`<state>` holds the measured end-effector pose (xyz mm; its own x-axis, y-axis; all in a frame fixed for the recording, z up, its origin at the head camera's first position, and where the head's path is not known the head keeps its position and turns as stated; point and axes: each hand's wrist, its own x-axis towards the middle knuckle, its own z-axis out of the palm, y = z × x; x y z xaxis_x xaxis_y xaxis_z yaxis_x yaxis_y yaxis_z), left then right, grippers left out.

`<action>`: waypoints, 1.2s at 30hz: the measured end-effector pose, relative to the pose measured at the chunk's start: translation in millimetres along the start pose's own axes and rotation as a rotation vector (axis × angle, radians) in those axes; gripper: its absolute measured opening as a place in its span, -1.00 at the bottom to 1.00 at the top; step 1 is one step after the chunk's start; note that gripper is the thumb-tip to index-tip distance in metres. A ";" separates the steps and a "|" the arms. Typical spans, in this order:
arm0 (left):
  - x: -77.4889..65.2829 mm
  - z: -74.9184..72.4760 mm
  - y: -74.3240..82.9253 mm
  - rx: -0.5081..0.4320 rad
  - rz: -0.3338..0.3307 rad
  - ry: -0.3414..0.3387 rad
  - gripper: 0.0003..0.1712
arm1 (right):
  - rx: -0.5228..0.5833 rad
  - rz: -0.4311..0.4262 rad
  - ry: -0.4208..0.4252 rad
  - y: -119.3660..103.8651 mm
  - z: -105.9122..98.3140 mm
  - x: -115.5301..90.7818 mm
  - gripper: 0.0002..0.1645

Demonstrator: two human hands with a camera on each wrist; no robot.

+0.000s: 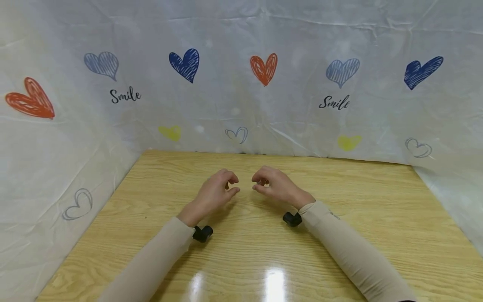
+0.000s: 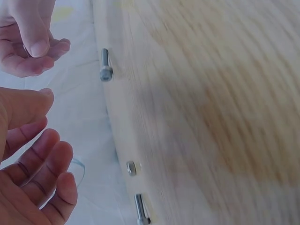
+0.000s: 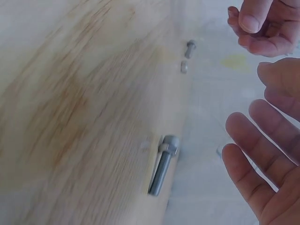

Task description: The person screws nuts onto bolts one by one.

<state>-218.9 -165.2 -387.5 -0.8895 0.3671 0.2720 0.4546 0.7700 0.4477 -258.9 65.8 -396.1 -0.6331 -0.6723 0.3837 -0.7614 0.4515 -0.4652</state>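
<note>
Both bare hands hover over the wooden table, a small gap between them. My left hand [image 1: 216,189] has loosely bent fingers, thumb apart from them, and nothing in its grasp. Facing it, my right hand [image 1: 277,185] is likewise loosely curved and holds nothing visible. Along the table's far edge lies a metal bolt [image 3: 161,171] with a ring-like nut close to its head. A loose nut [image 2: 131,168] and another metal bolt [image 2: 139,206] lie farther along that edge. No hand touches these parts. In the head view they are too small to make out.
The light wooden table [image 1: 241,243] runs back to a pale sheet [image 1: 294,37] printed with hearts and "Smile". The sheet also stands along the left side. A black wrist camera [image 1: 203,234] sits at the left cuff, another black camera [image 1: 292,219] at the right.
</note>
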 end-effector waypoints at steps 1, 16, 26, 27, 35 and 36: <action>-1.2 -1.2 -1.0 0.004 0.000 0.001 -0.80 | 0.000 -0.002 -0.003 -1.2 0.8 1.1 -0.77; -14.8 -14.1 -16.5 0.013 -0.018 0.004 -0.77 | -0.003 0.002 -0.027 -14.7 13.3 20.4 -0.75; -9.8 -21.9 -34.1 0.035 -0.045 -0.003 -0.71 | -0.010 0.048 -0.079 -16.4 24.3 38.6 -0.73; -9.0 -22.9 -35.8 0.036 -0.050 -0.010 -0.71 | -0.013 0.055 -0.084 -16.5 25.2 40.5 -0.73; -3.5 -27.7 -50.9 0.038 -0.107 -0.045 -0.73 | -0.058 0.111 -0.136 -16.4 33.6 57.7 -0.73; -2.6 -27.7 -53.3 0.039 -0.111 -0.047 -0.73 | -0.061 0.125 -0.144 -16.1 34.8 59.8 -0.73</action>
<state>-239.5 -221.7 -388.5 -0.9359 0.3018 0.1815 0.3517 0.8269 0.4387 -279.7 -2.1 -393.3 -0.6999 -0.6840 0.2058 -0.6880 0.5683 -0.4513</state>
